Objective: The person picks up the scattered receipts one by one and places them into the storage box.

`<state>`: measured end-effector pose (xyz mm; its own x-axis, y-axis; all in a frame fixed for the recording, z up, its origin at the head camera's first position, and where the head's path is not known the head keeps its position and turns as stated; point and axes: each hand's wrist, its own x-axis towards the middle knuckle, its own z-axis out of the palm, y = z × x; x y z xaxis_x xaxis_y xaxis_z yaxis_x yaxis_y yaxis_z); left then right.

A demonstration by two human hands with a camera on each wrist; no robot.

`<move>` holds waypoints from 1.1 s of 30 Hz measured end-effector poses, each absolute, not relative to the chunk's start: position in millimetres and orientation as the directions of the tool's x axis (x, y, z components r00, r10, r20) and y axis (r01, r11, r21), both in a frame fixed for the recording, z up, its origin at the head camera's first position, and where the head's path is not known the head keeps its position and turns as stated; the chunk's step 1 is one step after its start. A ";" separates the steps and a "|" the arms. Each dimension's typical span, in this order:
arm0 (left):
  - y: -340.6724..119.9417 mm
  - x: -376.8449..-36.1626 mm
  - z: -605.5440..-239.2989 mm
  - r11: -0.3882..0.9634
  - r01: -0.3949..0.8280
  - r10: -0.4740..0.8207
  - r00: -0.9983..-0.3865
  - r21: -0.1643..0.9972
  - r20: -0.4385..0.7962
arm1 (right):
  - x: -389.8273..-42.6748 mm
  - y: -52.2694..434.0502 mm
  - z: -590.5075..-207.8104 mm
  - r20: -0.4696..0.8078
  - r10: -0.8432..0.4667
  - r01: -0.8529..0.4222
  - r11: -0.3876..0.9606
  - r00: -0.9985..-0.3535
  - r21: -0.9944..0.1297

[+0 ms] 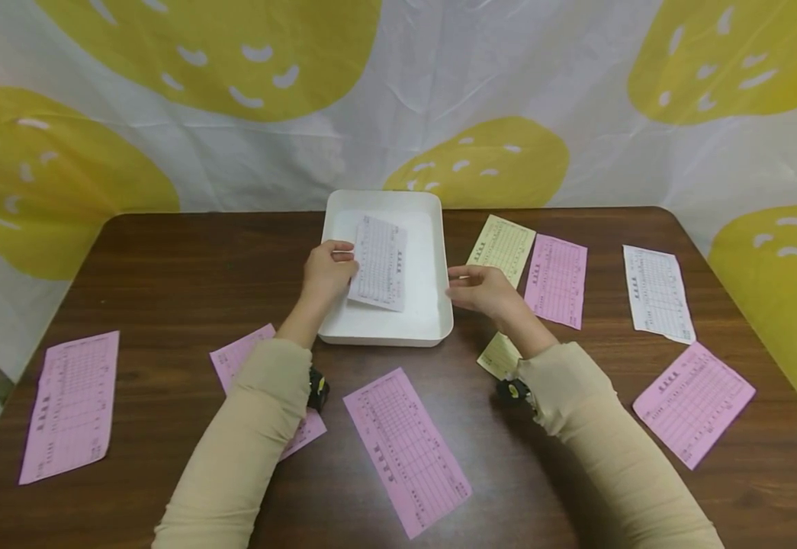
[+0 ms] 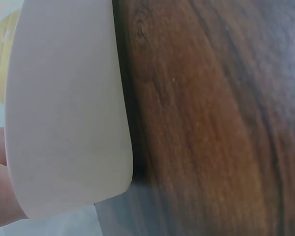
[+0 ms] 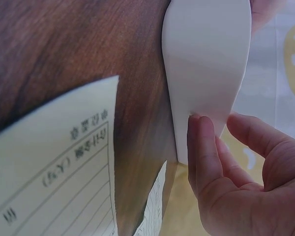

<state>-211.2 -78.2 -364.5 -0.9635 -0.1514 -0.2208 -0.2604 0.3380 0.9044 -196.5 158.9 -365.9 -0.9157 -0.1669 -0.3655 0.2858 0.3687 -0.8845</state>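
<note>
A white printed slip [image 1: 379,263] lies at a slant over the floor of a shallow white tray [image 1: 424,305]. My left hand [image 1: 329,272] reaches over the tray's left rim and pinches the slip at its left edge. In the left wrist view, the tray's outer wall [image 2: 69,108] hides most of that hand, leaving only part of its fingers [image 2: 2,191] in sight. My right hand [image 1: 483,291] is at the tray's right side. Its fingertips [image 3: 206,128] touch the outer wall, with the thumb right at the rim, as the right wrist view shows.
Right of the tray lie a yellow slip [image 1: 508,244], a pink slip [image 1: 556,280], a white slip [image 1: 659,293] and another pink slip [image 1: 693,404]. A smaller yellow piece [image 1: 499,356] shows under my right wrist. Nearer and left are pink slips [image 1: 408,454], one partly beneath my left forearm.
</note>
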 end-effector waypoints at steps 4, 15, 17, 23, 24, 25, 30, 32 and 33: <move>-79.7 -209.8 -362.9 0.366 -0.261 -0.133 -0.965 0.893 -0.228 | -195.9 158.9 -364.5 -0.366 -0.170 0.289 0.358 -0.915 -0.888; -82.3 -204.3 -354.2 0.429 -0.224 -0.064 -0.974 0.875 -0.218 | -197.3 158.0 -363.0 -0.371 -0.157 0.296 0.361 -0.915 -0.884; -84.9 -201.7 -351.5 0.436 -0.211 -0.050 -0.976 0.875 -0.210 | -198.3 158.7 -365.0 -0.368 -0.160 0.295 0.353 -0.916 -0.888; -96.2 -192.4 -340.0 0.446 -0.148 0.007 -0.986 0.883 -0.168 | -206.7 169.8 -382.7 -0.329 -0.202 0.271 0.270 -0.922 -0.924; -98.8 -190.6 -337.2 0.447 -0.137 0.014 -0.987 0.884 -0.160 | -207.3 170.3 -383.3 -0.330 -0.204 0.271 0.269 -0.922 -0.924; -101.6 -188.9 -334.7 0.448 -0.128 0.019 -0.988 0.885 -0.153 | -206.4 169.6 -381.7 -0.332 -0.203 0.273 0.274 -0.921 -0.922; -121.4 -176.5 -320.8 0.440 -0.088 0.048 -0.991 0.894 -0.121 | -197.0 161.2 -364.7 -0.366 -0.163 0.297 0.338 -0.916 -0.893; -131.4 -169.9 -315.4 0.433 -0.081 0.055 -0.992 0.898 -0.116 | -195.8 160.4 -363.7 -0.369 -0.158 0.300 0.343 -0.916 -0.890; -136.5 -166.8 -312.9 0.430 -0.081 0.053 -0.992 0.899 -0.115 | -195.8 160.3 -363.9 -0.368 -0.159 0.298 0.345 -0.916 -0.890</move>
<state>-166.8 -136.5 -312.9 -0.9919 0.0534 -0.1149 -0.0810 0.4304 0.8990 -195.8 160.3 -363.9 -0.9159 -0.1593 -0.3685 0.2980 0.3452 -0.8900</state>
